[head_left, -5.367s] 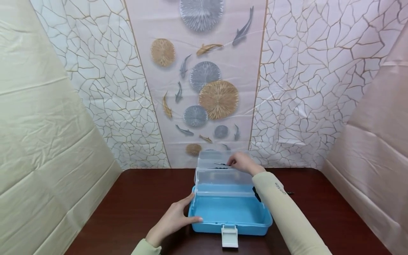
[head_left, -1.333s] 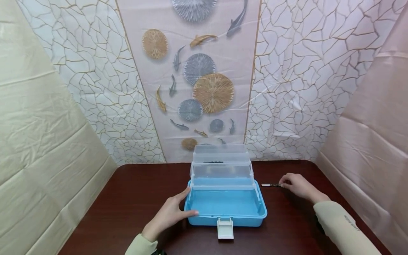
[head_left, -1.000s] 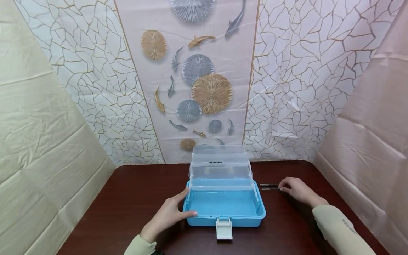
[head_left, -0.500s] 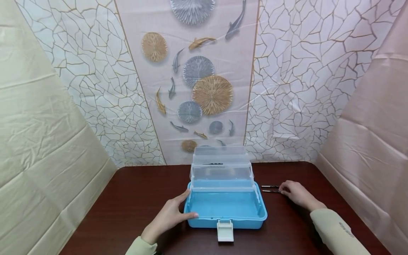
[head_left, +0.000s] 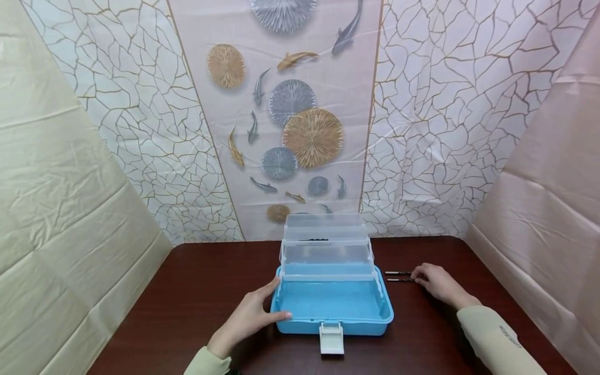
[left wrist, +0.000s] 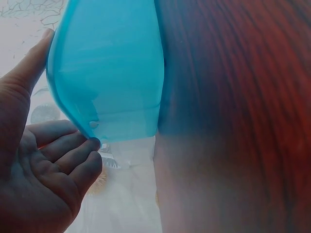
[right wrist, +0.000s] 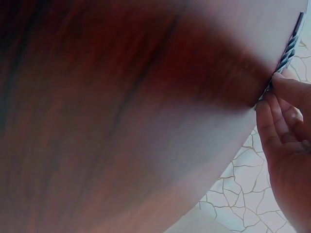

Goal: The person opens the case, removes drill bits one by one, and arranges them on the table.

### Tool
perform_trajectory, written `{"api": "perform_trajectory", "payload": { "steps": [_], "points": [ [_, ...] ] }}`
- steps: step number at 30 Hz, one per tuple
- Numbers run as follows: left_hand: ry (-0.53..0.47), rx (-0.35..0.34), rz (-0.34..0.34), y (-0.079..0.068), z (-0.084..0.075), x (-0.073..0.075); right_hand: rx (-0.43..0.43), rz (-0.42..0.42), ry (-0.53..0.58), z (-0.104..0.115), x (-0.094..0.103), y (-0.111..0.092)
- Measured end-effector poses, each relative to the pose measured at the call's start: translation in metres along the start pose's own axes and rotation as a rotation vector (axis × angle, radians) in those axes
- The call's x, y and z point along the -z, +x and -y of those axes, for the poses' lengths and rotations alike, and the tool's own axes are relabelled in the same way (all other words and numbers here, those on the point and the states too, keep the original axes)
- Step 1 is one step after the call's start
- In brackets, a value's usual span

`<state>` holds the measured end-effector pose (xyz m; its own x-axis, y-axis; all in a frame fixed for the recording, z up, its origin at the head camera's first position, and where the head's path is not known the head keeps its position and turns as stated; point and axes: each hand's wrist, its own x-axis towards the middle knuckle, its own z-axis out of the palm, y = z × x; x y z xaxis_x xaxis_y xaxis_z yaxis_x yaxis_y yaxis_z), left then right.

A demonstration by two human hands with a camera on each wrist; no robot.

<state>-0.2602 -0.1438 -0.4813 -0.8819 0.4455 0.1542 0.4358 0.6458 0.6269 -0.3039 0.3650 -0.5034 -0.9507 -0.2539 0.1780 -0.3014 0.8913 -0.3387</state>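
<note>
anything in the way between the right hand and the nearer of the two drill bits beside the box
Nothing visible: the right hand pinches the nearer drill bit toward its right end. The farther drill bit lies beyond it and the blue box stands to the left, neither coming between.

Fish-print backdrop (head_left: 311, 137); dark red-brown tabletop (head_left: 197, 297)

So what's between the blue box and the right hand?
Two drill bits, silver ends toward the blue box, dark parts at the right hand, then a bare strip of table nearest the box. The head view shows this.
</note>
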Motion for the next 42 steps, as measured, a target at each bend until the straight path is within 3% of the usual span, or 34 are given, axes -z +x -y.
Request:
{"api": "perform_trajectory", "payload": {
  "steps": [17,34,42],
  "points": [
    [-0.015,0.007,-0.003,0.0,-0.001,0.004,-0.021,-0.019,0.027,0.006,0.005,0.003],
    [-0.013,0.003,0.003,0.0,0.002,-0.001,-0.023,0.0,0.038,0.004,0.007,-0.001],
    [-0.001,0.002,0.004,0.0,0.001,0.0,-0.004,-0.034,0.018,-0.001,0.022,0.002]
  ]
}}
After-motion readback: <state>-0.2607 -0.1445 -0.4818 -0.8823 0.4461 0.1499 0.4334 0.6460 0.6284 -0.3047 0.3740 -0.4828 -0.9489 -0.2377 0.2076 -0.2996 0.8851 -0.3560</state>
